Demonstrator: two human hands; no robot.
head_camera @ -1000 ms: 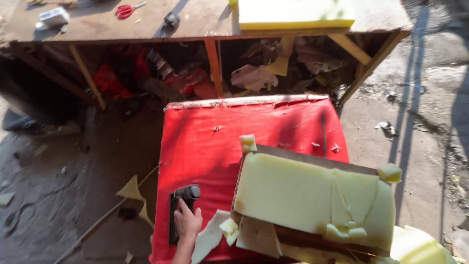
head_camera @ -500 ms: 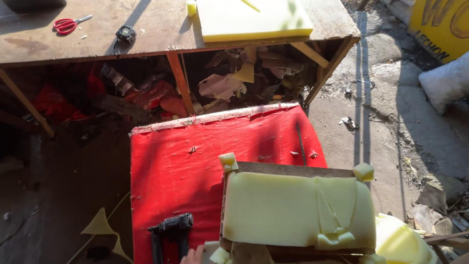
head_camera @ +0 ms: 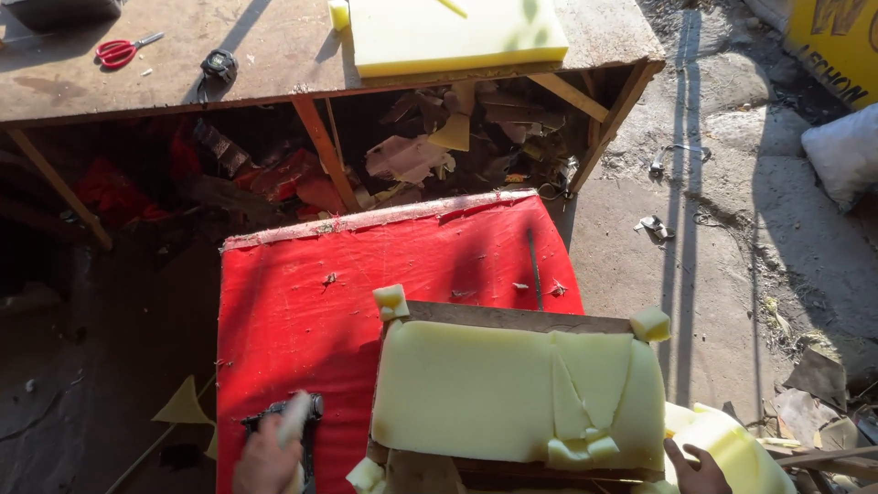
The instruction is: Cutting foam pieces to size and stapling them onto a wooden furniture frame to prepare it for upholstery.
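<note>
Down low, left hand [head_camera: 267,459] clenched on black staple gun [head_camera: 291,430] over red panel [head_camera: 302,311], right hand [head_camera: 695,467] grasping yellow foam cushion [head_camera: 494,389] edge between them.

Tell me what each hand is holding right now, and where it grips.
The left hand rests on a black staple gun, exact grip blurred. The right hand touches the foam-padded board at its lower right corner.

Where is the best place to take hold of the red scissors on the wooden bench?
Probably at the red handle loops of the scissors, coming from above. They lie flat on the bench, loops toward its left, blades pointing right, and fingers should avoid the blades.
</note>
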